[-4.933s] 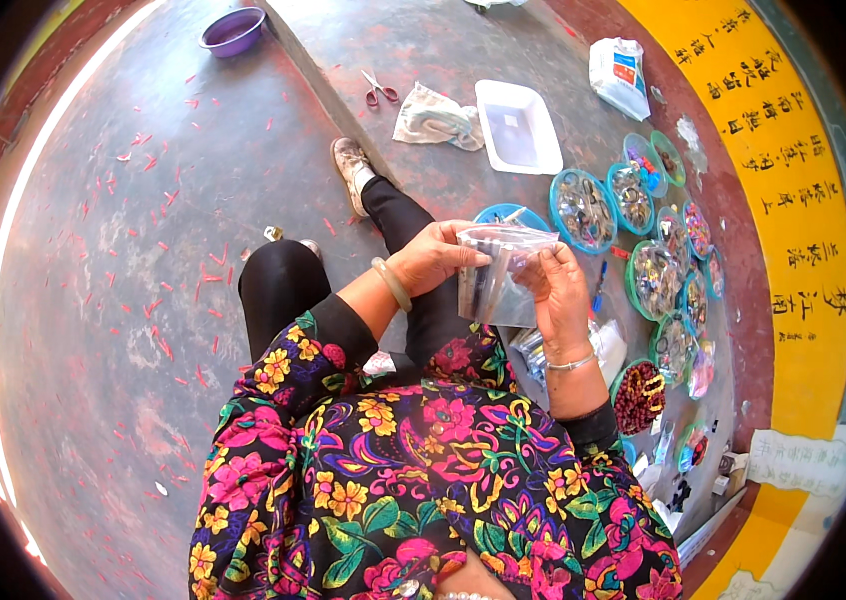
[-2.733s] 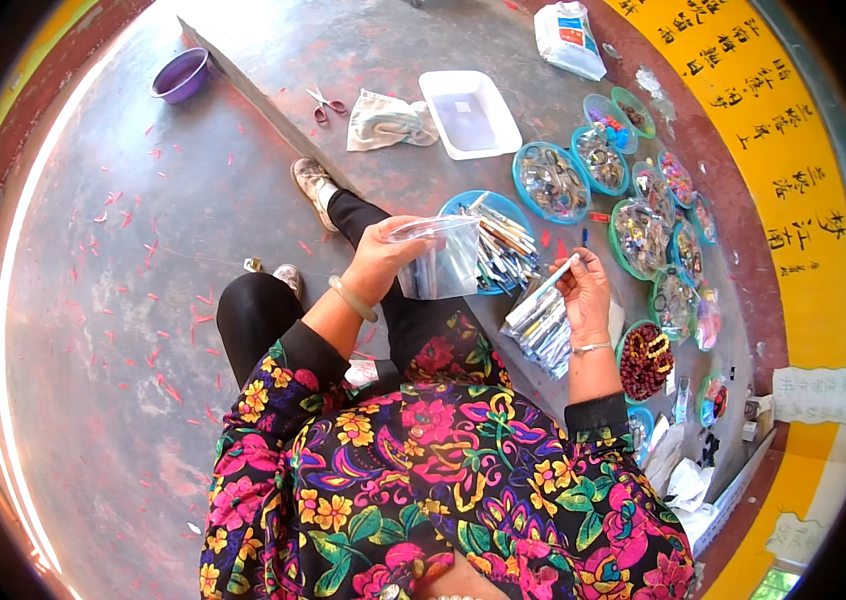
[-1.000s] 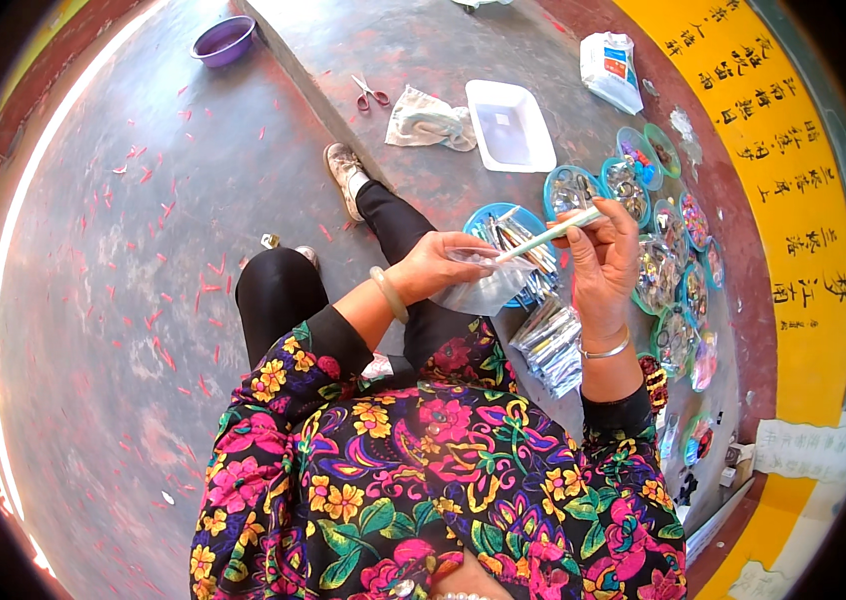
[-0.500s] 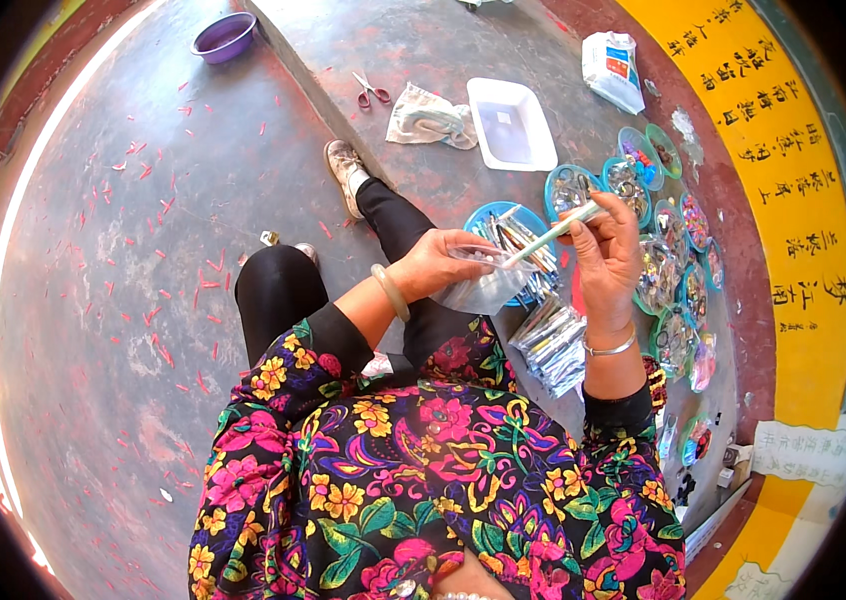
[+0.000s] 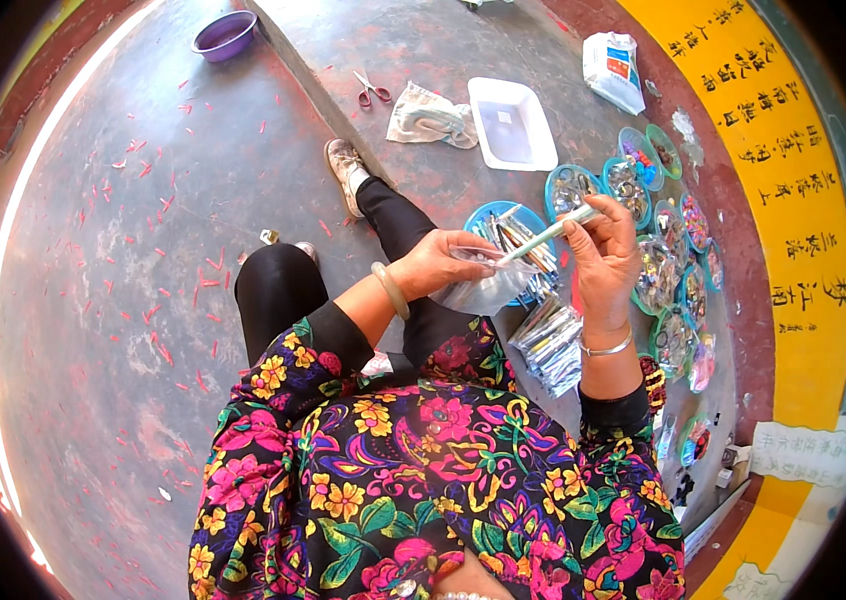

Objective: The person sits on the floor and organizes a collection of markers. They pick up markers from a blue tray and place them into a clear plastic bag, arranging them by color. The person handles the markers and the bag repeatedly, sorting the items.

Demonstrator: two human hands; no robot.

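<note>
My left hand (image 5: 435, 266), with a bangle at the wrist, pinches the mouth of a clear plastic bag (image 5: 488, 292) above my lap. In my right hand (image 5: 606, 262) a pale green pen (image 5: 546, 236) is held near its upper end. It slants down to the left, with its lower end at the bag's mouth. Whether the tip is inside is hard to make out. Just beyond the bag stands a blue round basket (image 5: 476, 214) with several pens in it. Between my hands and my right forearm lies a pile of pens in clear wrapping (image 5: 551, 348).
Several round baskets (image 5: 655, 275) of small parts crowd the right side. Farther off are a white tray (image 5: 543, 150), a cloth (image 5: 428, 118), scissors (image 5: 373, 94), a white and blue bag (image 5: 613, 70) and a purple basin (image 5: 225, 37). Red scraps litter the floor (image 5: 123, 300).
My right hand has shifted slightly, and the pen's lower end has moved a little left and down toward the bag's mouth. My left hand holds the bag in almost the same place.
</note>
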